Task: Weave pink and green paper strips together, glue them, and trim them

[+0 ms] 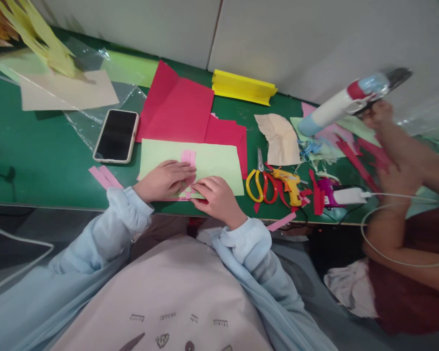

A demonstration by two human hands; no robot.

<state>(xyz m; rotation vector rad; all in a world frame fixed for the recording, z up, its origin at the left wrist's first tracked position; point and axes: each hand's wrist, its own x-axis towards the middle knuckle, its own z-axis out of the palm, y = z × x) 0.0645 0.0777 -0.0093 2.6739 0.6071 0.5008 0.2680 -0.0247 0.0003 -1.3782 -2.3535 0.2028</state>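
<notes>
A light green sheet of paper point(219, 163) lies at the table's front edge, with a pink paper strip point(189, 157) running down its middle. My left hand point(168, 179) rests flat over the strip's left side, fingers stretched out and pressing on it. At the strip's lower end, my right hand point(217, 197) has its fingers pinched on the pink paper; the fingertips partly hide it. Behind the green sheet are red sheets of paper point(183, 107). Loose pink strips point(106, 176) lie left of my left hand.
Scissors point(260, 183) with yellow and red handles and a yellow glue gun point(290, 185) lie to the right. A phone point(117, 136) is at the left. A yellow folded piece point(243, 87) stands by the wall. At right, a co-worker's blurred hands point(397, 178) work near a white tube point(336, 107).
</notes>
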